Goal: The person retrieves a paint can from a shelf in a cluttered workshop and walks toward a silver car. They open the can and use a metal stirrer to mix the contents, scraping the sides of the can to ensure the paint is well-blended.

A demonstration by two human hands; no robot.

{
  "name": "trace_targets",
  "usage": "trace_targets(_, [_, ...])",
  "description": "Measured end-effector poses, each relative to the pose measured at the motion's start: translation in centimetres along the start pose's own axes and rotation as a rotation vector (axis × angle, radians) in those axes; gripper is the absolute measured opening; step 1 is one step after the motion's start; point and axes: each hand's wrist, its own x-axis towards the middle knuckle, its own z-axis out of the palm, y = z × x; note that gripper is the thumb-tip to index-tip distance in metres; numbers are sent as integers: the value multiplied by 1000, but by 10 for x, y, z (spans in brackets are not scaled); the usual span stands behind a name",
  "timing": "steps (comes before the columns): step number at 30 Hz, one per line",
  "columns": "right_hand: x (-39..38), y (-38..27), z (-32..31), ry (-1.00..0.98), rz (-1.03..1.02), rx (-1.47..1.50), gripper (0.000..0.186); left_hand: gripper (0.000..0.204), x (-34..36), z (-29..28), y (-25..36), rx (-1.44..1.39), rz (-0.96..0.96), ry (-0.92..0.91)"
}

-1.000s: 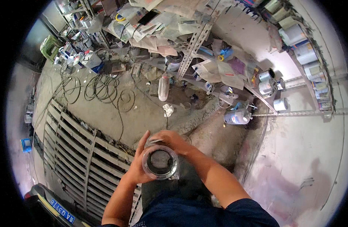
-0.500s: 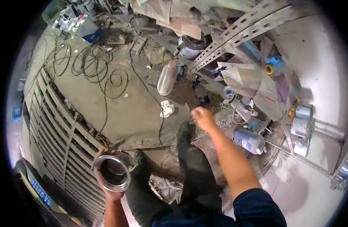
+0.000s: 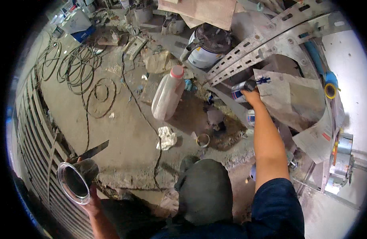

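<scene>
My left hand (image 3: pixel 89 205) is closed round a clear cup (image 3: pixel 76 182) with dark contents, tilted at lower left, along with a thin flat metal blade (image 3: pixel 95 150) that sticks out behind the cup. My right hand (image 3: pixel 250 95) is closed on a small can (image 3: pixel 240 91) with a dark top, on the low shelf beside a sheet of paper (image 3: pixel 291 97). A whitish plastic jug (image 3: pixel 165 97) with a pink cap stands on the floor between my hands, near a crumpled white rag (image 3: pixel 166 138).
Coiled hoses (image 3: pixel 69 71) lie at the back left, beside a slatted metal grate (image 3: pixel 40 131). A perforated steel frame (image 3: pixel 263 42) crosses the upper right, with a white bucket (image 3: pixel 203 53) beneath it. Metal cans (image 3: pixel 341 155) sit at the right; a metal ring (image 3: pixel 203 139) lies on the floor.
My right hand has left the cup, reached forward to the right and closed on a can. My left hand has carried the cup down and left. The view has moved closer to the shelf.
</scene>
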Motion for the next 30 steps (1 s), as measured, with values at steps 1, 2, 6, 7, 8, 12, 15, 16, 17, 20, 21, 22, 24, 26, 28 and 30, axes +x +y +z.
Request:
trace_targets(1, [25, 22, 1, -1, 30, -16, 97, 88, 3, 11, -8, -22, 42, 33])
trace_targets(2, [36, 23, 10, -11, 42, -17, 98, 89, 5, 16, -11, -13, 80, 70])
trace_targets(6, [26, 9, 16, -70, 89, -69, 97, 79, -3, 10, -24, 0, 63, 86])
trace_targets(7, [3, -28, 18, -136, 81, -89, 96, 78, -8, -2, -20, 59, 29, 103])
trace_targets(8, [2, -24, 9, -171, 110, -152, 96, 78, -12, -1, -24, 29, 29, 130])
trace_targets(12, [-27, -43, -13, -302, 85, -248, 94, 82, -28, -9, -24, 22, -30, 205])
trace_targets(15, [-105, -82, -17, -8, -56, -281, 108, 78, -37, -26, -23, 51, 26, 200])
trace_targets(16, [-112, -75, -10, -21, -82, -265, 102, 75, -41, -33, -36, 192, -31, 256])
trace_targets(17, [-118, -69, -3, -36, -107, -247, 96, 75, -46, -42, -43, 163, -8, 258])
trace_targets(20, [-160, -115, -9, -511, 110, 160, 82, 75, -44, -40, -32, 89, 80, 327])
trace_targets(21, [-160, -113, -11, -569, 143, 202, 78, 78, -43, -38, -29, 85, 60, 335])
trace_targets(22, [-158, -108, -9, -628, 177, 245, 75, 80, -44, -36, -26, 83, 40, 342])
trace_targets(24, [-157, -105, -5, -742, 222, 276, 68, 83, -46, -37, -25, 70, 23, 347])
trace_targets(26, [-159, -111, -1, -730, 238, 318, 68, 84, -52, -45, -29, 50, 32, 342])
trace_targets(28, [-155, -112, 3, -735, 249, 371, 69, 75, -54, -48, -29, 93, 20, 347])
trace_targets(30, [-153, -113, 3, -721, 243, 374, 70, 72, -52, -48, -28, 111, 7, 341])
